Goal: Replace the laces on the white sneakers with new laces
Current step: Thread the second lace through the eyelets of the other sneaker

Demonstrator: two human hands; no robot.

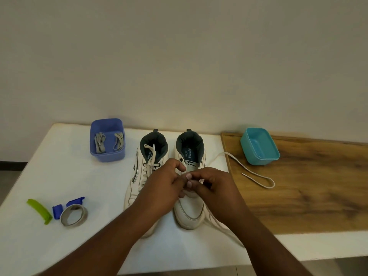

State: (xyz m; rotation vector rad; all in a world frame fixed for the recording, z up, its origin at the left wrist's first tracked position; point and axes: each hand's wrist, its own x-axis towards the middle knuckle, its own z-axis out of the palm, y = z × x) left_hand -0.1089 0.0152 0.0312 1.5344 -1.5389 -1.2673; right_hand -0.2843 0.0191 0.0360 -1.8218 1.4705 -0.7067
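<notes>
Old-lace removal under way on the right sneaker (190, 204), at centre of the white surface (65, 176). Both hands meeting over its mid eyelets: left hand (166, 182) and right hand (212, 184), fingertips curled together, seemingly pinching the old lace (256, 179), though the exact grip hidden. Freed end trailing to 3 o'clock across the wooden board (308, 186). Left sneaker (139, 176) fully laced. Next, probably: drawing the lace out of the lower eyelets. New laces (108, 143) waiting in the blue tub (107, 156) at 10 o'clock.
</notes>
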